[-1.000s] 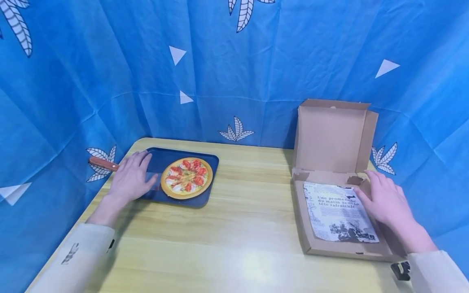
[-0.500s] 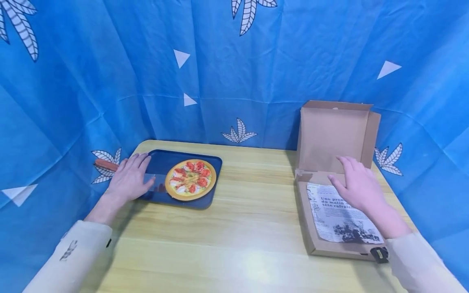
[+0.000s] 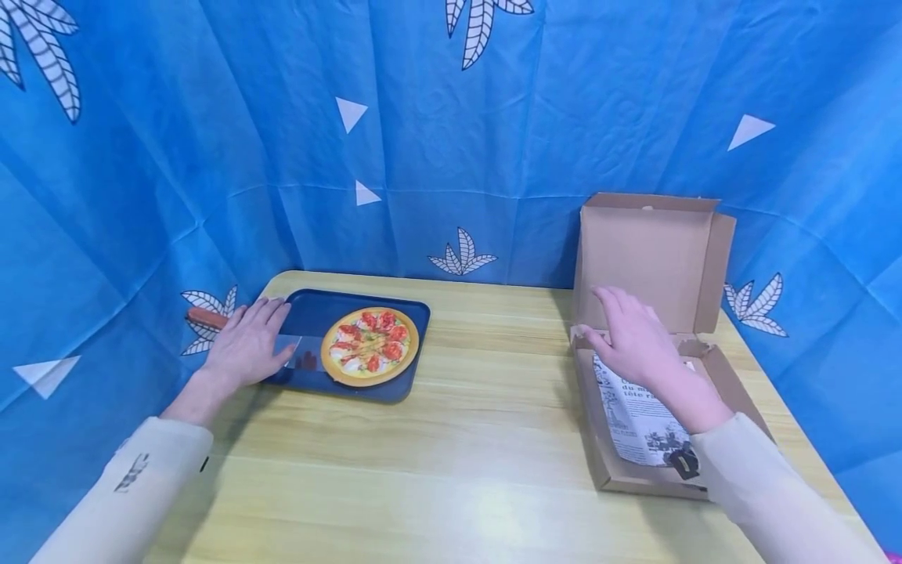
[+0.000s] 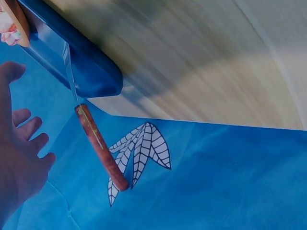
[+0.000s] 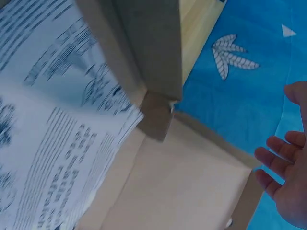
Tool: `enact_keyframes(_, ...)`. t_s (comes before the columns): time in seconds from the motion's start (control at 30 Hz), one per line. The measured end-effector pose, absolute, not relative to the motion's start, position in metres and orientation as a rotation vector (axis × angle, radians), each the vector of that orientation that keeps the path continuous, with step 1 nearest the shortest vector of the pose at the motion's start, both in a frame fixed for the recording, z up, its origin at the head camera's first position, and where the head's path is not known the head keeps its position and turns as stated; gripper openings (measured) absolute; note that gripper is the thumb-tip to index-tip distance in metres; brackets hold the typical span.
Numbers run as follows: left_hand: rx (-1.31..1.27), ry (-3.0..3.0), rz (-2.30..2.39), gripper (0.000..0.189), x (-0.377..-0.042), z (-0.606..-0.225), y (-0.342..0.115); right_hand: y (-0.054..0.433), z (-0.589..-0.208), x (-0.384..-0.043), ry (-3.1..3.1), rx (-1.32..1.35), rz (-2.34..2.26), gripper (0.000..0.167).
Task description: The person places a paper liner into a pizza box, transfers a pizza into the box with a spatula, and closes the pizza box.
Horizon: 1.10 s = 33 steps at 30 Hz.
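Observation:
My left hand [image 3: 243,345] hovers over the left end of a dark blue tray [image 3: 313,309], fingers loosely extended. Below it lies a flat-bladed spatula, its reddish wooden handle [image 4: 100,146] jutting past the table edge; the left wrist view shows the hand apart from that handle. A round pizza [image 3: 369,347] with red and white topping sits on the tray's right side. My right hand [image 3: 637,341], fingers relaxed and holding nothing, is above an open cardboard pizza box [image 3: 651,254]. A printed newspaper-style sheet [image 3: 630,419] lines the box, partly hidden by that arm.
The light wooden table [image 3: 451,439] extends between the tray and the box. A blue curtain [image 3: 451,117] with leaf and triangle prints hangs behind and on both sides. The box lid stands upright near the back curtain.
My right hand has moved left from the box's right side to above its back left part. The left hand stays over the spatula. The head view has shifted slightly.

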<state>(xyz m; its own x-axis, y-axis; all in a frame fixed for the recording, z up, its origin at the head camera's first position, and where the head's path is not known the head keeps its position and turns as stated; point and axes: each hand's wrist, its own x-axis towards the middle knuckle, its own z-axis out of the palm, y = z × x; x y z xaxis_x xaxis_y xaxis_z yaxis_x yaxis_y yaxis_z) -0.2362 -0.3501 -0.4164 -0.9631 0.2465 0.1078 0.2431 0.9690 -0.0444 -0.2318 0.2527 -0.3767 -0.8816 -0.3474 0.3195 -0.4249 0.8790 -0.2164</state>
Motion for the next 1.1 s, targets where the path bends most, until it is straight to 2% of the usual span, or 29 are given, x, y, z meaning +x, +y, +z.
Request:
enact_keyframes(0.67,-0.444,-3.046,0.190,0.078,-0.242,-0.420,-0.372,0.171,-0.379,-0.257,-2.858,0.730,0.362,0.065)
enact_keyframes(1.1,-0.434,-3.071,0.234,0.076,-0.239,-0.424,-0.388,0.134,-0.400,-0.268,-2.866,0.814,0.322,0.064)
